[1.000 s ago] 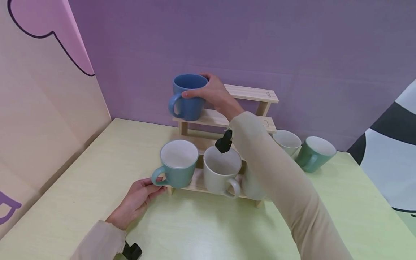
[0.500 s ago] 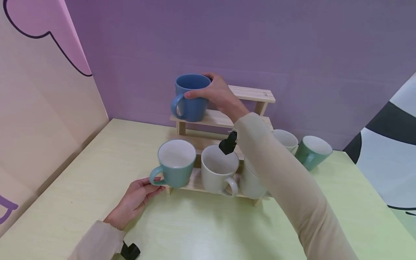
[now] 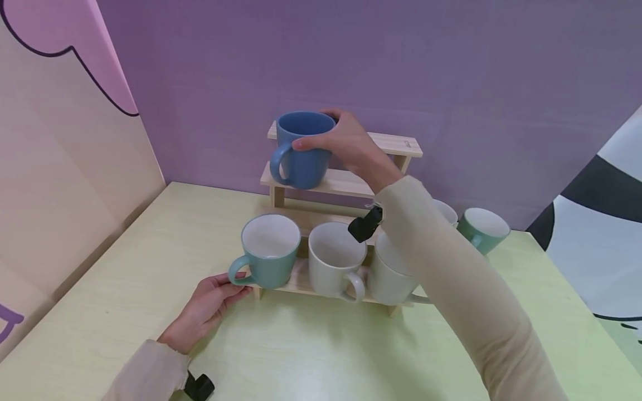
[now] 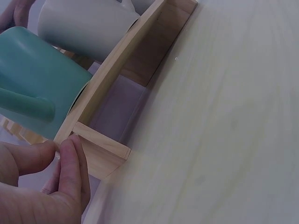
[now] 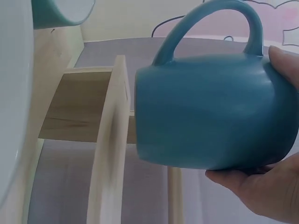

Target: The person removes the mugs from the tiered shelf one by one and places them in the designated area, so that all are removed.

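Observation:
My right hand (image 3: 353, 145) grips a blue mug (image 3: 305, 164) near its rim, thumb on the front by the handle. The mug is upright over the left part of the tiered wooden shelf (image 3: 346, 182); the right wrist view shows a narrow gap between its base and a board. At the lowest step's left end, my left hand (image 3: 203, 312) pinches the board's corner between thumb and fingers (image 4: 70, 163). Just above those fingers stands a teal mug (image 3: 273, 270), its handle pointing left. Beside it on this step are a white mug (image 3: 328, 273) and another white mug (image 3: 388, 278), partly behind my sleeve.
Right of the shelf, a pale mug (image 3: 447, 211) is mostly covered by my right forearm. A green mug (image 3: 481, 231) leans next to it on the light wooden table (image 3: 301, 345). A purple wall (image 3: 426, 72) rises behind the shelf.
The blue mug and my right hand have moved slightly right along the shelf. My left hand keeps its hold on the shelf corner. The head view has shifted a little.

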The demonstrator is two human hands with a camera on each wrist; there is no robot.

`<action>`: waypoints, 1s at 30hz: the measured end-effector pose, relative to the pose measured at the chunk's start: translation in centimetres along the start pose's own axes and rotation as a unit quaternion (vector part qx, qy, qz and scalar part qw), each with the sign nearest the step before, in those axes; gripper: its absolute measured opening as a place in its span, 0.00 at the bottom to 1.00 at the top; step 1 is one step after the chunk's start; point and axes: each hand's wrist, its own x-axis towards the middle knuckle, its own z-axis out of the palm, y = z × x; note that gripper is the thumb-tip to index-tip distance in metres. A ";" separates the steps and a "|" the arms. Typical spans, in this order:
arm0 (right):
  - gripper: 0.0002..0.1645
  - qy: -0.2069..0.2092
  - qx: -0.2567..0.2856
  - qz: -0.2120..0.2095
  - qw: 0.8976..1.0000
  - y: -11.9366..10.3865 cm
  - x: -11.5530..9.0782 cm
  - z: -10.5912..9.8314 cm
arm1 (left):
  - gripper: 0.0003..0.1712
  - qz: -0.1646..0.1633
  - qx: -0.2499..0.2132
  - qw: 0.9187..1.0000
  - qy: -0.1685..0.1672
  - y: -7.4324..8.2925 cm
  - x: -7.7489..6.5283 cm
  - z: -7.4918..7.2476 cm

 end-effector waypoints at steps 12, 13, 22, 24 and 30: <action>0.48 0.011 0.014 0.002 1.000 -0.1 -2.0 -2.4 | 0.17 -0.004 0.004 1.000 -0.001 -0.1 0.2 -0.2; 0.48 0.012 0.014 0.003 1.000 -0.1 -2.3 -2.6 | 0.17 -0.004 0.005 1.000 -0.002 -0.1 0.2 -0.2; 0.47 0.011 0.028 0.002 1.000 -0.1 -3.5 -4.0 | 0.11 -0.002 -0.010 1.000 -0.016 0.2 0.0 -0.4; 0.47 0.012 0.029 0.003 1.000 0.0 -3.8 -4.3 | 0.11 -0.004 -0.006 1.000 -0.016 0.1 0.0 -0.4; 0.48 0.018 0.014 0.016 1.000 -0.1 -4.7 -5.2 | 0.16 -0.002 0.003 1.000 -0.021 0.1 0.0 -0.4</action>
